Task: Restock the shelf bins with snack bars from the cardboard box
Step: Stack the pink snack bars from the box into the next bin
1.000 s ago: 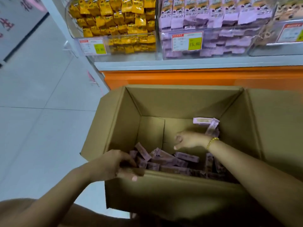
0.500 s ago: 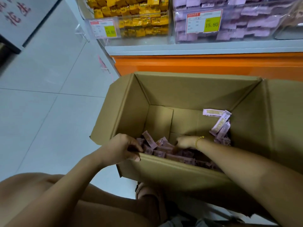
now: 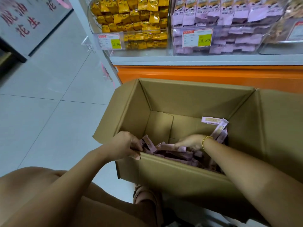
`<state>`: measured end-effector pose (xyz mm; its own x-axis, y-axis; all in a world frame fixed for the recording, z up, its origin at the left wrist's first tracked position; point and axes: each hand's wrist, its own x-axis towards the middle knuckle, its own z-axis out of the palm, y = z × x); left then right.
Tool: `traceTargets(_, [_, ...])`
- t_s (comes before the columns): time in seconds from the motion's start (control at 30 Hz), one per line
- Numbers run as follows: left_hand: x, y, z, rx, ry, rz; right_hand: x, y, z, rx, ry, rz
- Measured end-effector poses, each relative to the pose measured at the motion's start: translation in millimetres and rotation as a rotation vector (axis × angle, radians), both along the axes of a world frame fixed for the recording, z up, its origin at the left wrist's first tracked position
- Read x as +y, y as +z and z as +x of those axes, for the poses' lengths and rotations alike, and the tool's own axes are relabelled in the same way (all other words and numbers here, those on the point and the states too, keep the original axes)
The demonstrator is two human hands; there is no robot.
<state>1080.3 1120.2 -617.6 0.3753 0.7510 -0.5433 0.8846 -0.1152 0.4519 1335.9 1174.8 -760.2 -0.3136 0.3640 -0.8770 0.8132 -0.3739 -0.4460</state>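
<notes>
Head view: a brown cardboard box (image 3: 172, 169) stands open on the floor in front of the orange shelf base (image 3: 213, 73). The purple-wrapped snack bars (image 3: 188, 158) lie heaped along its near wall. A few more lean upright in the right inner corner (image 3: 218, 128).

The left hand (image 3: 126, 145) is hooked over the near left corner of the rim, thumb outside on the front wall and fingers curled inside. Whether those fingers also catch a bar cannot be told. The right hand (image 3: 190, 142), with a gold bead bracelet (image 3: 205, 141) at the wrist, reaches down onto the heap. Its fingers are curled around a bar whose long axis runs left to right, pointing toward the left hand.

The right hand is the nearer one to the loose bars, which lie directly below and just left of it. The clear shelf bin of purple packets (image 3: 229, 43) sits above and beyond the box, well apart from both hands, so the lift should go up and forward.

Against the earlier frames, the right hand has drawn back from mid-box to the near heap. The left has kept to its corner. The view has tilted up, showing more of the bins.
</notes>
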Motion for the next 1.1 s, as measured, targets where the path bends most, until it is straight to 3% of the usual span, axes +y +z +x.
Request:
traceTargets(0.13, [3.8, 14.4, 22.0, -0.125, 0.103, 0.139, 19.7, 45.9, 12.8, 0.108, -0.204, 0.134])
traceTargets(0.23, [17.0, 21.7, 46.4, -0.323, 0.411, 0.234, 26.6, 90.9, 8.0, 0.241, -0.297, 0.385])
traceTargets(0.3, [25.7, 28.9, 62.5, -0.509, 0.625, 0.164, 23.9, 122.1, 4.3, 0.340, -0.351, 0.551])
traceTargets(0.4, [32.9, 51.3, 89.4, -0.769, 0.771, 0.055, 4.8, 163.7, 0.0, 0.455, -0.435, 0.779])
traceTargets(0.53, [41.4, 81.4, 113.7, -1.058, 0.740, -0.003, -15.6, 195.8, 9.0, 0.534, -0.508, 1.022])
traceTargets(0.63, [53.7, 102.4, 117.8, -1.229, 0.708, -0.108, -18.0, 213.0, 28.8, 0.725, -0.573, 0.970])
traceTargets(0.77, [61.7, 121.6, 126.1, -1.339, 0.650, -0.244, -25.4, 232.7, 42.3, 0.814, -0.643, 1.055])
traceTargets(0.93, [67.5, 137.7, 140.1, -1.403, 0.582, -0.400, -29.9, 245.3, 46.9, 0.805, -0.859, 1.233])
traceTargets(1.1, [75.1, 142.1, 142.8, -1.455, 0.513, -0.537, -28.7, 243.6, 54.7, 0.523, -0.897, 1.493])
